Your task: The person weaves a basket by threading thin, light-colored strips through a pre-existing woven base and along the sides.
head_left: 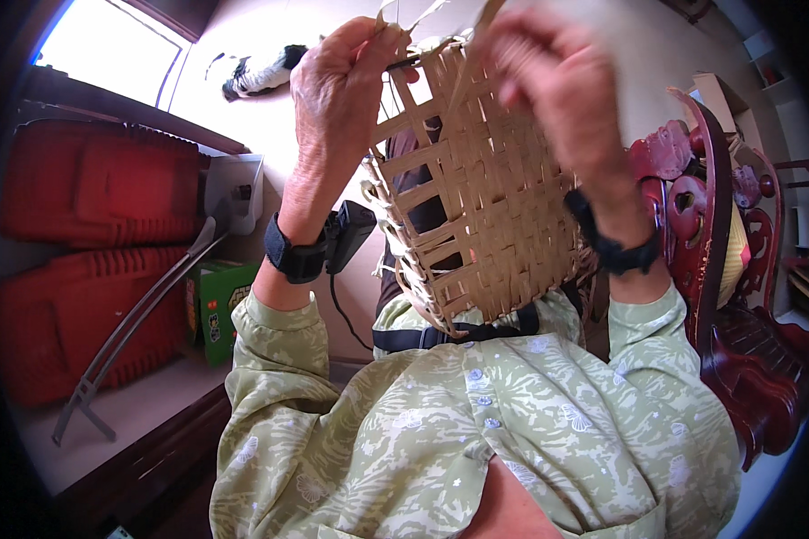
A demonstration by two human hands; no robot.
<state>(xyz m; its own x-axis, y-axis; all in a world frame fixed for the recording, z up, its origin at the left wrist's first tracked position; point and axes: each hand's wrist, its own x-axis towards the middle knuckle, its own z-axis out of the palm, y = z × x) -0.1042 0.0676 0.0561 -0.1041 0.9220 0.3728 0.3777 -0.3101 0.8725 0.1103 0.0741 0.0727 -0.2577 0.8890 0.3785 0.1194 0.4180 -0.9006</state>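
Observation:
A woven piece of flat tan strips (503,193), shaped like a basket side, stands tilted above my lap. Its weave is tight at the middle and right, with wider gaps along the left. Pale loops and loose ends line the left edge. At the upper left corner my left hand (343,94) is closed, pinching a thin pale strip (428,13) between thumb and fingers. My right hand (557,90) is raised over the upper right part, its fingers smeared by motion. Close to those fingers a longer strip (469,67) slants upward; whether they grip it is unclear.
Red ribbed plastic pieces (99,184) lie at the left, near a grey metal frame (144,310) and a green box (220,310). A black-and-white furry shape (261,72) is on the floor ahead. A carved dark-red wooden chair (719,207) stands at the right.

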